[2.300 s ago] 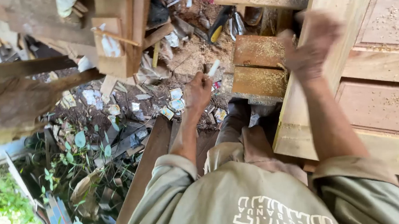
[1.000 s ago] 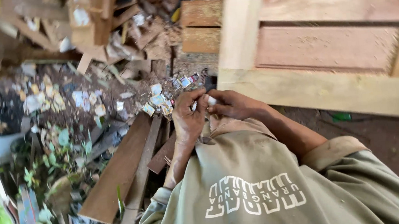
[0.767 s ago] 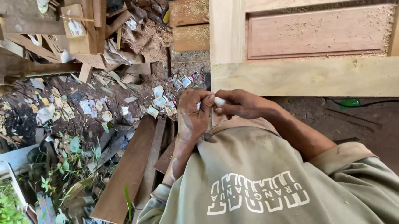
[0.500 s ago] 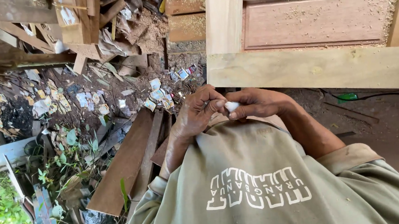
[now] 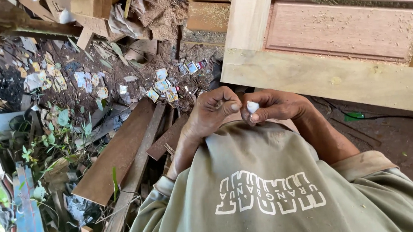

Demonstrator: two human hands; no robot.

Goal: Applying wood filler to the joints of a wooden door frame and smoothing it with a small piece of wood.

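My two hands meet just above my lap, in front of my olive shirt (image 5: pixel 260 185). My right hand (image 5: pixel 278 107) pinches a small white piece (image 5: pixel 253 106) between thumb and fingertips. My left hand (image 5: pixel 212 111) is curled shut right beside it, its thumb tip a short gap from the white piece; anything inside the fist is hidden. A wooden panel door (image 5: pixel 320 76) with a pale frame and a reddish panel dusted with sawdust lies just beyond my hands, to the right.
Brown planks (image 5: pixel 119 153) lie slanted on the ground at my left. Paper scraps (image 5: pixel 161 87) and wood offcuts (image 5: pixel 88 15) litter the dirt beyond. Green plants (image 5: pixel 55 136) and a blue object (image 5: pixel 26 211) are at far left. A green item with a cable (image 5: pixel 354 116) lies under the door.
My right hand came off the door and joined my left hand. Both pinched the white piece; now it sits in the right fingertips alone. The view has tilted slightly.
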